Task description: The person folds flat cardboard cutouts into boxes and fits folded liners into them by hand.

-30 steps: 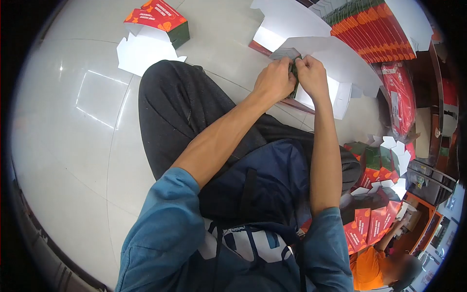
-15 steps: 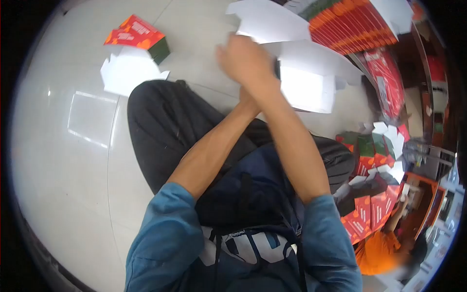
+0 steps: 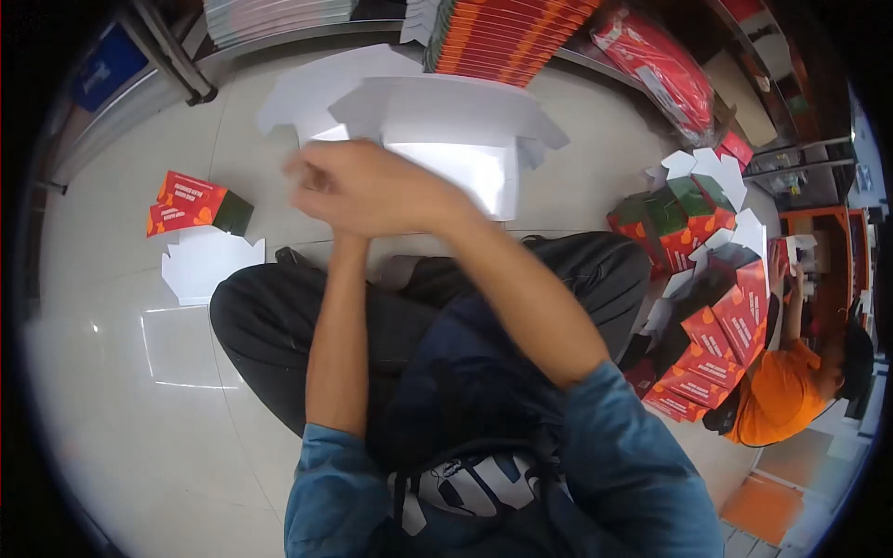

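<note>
My right hand crosses over my left, in front of my folded legs. Its fingers are curled and slightly blurred, and what they hold, if anything, cannot be made out. Beneath it, my left hand is mostly hidden, with only the wrist showing below, so its fingers cannot be read. Just beyond both hands lies an open carton, its white inside facing up and its flaps spread. My right hand overlaps the carton's near left part; whether they touch I cannot tell.
A red and green box with a white flap lies on the floor to the left. Several similar boxes cluster by my right knee. Behind the carton stands a stack of flat orange-red cartons. A plastic-wrapped red pack and a person in orange are at right.
My head view has shifted, so the scene sits differently. My hands have moved left relative to the carton, and my right hand has turned with its fingers pointing left.
</note>
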`<state>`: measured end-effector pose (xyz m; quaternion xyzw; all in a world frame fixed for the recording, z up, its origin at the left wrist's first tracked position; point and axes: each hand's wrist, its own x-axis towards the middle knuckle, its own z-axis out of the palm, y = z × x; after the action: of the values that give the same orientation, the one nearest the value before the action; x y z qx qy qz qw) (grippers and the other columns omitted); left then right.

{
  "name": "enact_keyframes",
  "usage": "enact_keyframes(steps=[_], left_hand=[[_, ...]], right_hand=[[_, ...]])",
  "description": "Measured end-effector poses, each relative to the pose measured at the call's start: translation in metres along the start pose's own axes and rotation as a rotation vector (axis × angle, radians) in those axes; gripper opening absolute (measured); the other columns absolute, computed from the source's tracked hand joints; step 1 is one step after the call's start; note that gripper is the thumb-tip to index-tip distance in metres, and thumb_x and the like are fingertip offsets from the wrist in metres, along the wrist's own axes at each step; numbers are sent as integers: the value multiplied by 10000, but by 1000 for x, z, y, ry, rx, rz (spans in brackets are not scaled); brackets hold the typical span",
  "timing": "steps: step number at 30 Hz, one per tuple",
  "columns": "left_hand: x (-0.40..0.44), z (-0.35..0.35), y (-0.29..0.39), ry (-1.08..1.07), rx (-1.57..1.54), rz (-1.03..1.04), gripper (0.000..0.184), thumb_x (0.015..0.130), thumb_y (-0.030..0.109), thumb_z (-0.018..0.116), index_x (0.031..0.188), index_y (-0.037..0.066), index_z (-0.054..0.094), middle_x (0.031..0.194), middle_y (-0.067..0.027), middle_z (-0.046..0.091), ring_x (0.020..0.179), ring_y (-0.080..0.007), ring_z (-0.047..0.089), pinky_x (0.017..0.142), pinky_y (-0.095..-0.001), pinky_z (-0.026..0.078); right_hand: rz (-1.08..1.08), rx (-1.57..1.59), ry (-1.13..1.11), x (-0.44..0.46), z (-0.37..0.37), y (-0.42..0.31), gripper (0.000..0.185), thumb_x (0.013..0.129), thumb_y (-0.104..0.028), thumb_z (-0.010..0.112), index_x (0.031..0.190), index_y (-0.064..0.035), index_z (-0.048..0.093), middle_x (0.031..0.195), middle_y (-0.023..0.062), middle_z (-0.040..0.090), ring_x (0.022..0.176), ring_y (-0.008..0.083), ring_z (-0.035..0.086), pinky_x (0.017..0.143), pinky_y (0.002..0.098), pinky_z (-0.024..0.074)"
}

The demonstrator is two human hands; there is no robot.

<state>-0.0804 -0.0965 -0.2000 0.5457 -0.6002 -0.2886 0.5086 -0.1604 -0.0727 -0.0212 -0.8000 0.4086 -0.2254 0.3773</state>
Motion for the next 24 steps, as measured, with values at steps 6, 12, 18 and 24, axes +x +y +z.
enact_keyframes(steps=[6, 12, 18, 24], left_hand=[[5, -33, 106, 80, 355, 198, 289, 919, 260, 586, 1109, 47, 635, 946, -141, 671, 877, -309, 655, 795, -407, 505], [-16, 35, 165, -596, 416, -58, 362, 887, 334, 623, 1031, 2, 648, 917, -195, 706, 918, -361, 676, 797, -418, 515], [2, 60, 149, -628, 438, 104, 248, 865, 170, 612, 937, -66, 640, 843, -283, 677, 822, -448, 667, 752, -467, 524], [12, 56, 157, -680, 606, 117, 243, 812, 157, 645, 874, -77, 640, 812, -274, 667, 784, -405, 681, 716, -414, 525]], right_hand=[[582, 496, -9, -168, -100, 62, 336, 987, -287, 558, 910, 13, 690, 782, 100, 712, 717, 156, 687, 682, 266, 545], [705, -35, 349, -161, -15, 135, 475, 987, -379, 484, 963, 58, 670, 835, 243, 692, 787, 387, 682, 772, 445, 521], [810, 100, 517, -145, -17, 131, 471, 954, -397, 530, 987, 52, 669, 936, 294, 673, 922, 454, 648, 803, 483, 504], [763, 114, 509, -137, -11, 147, 517, 923, -432, 591, 984, 75, 667, 934, 312, 662, 928, 453, 646, 826, 483, 506]])
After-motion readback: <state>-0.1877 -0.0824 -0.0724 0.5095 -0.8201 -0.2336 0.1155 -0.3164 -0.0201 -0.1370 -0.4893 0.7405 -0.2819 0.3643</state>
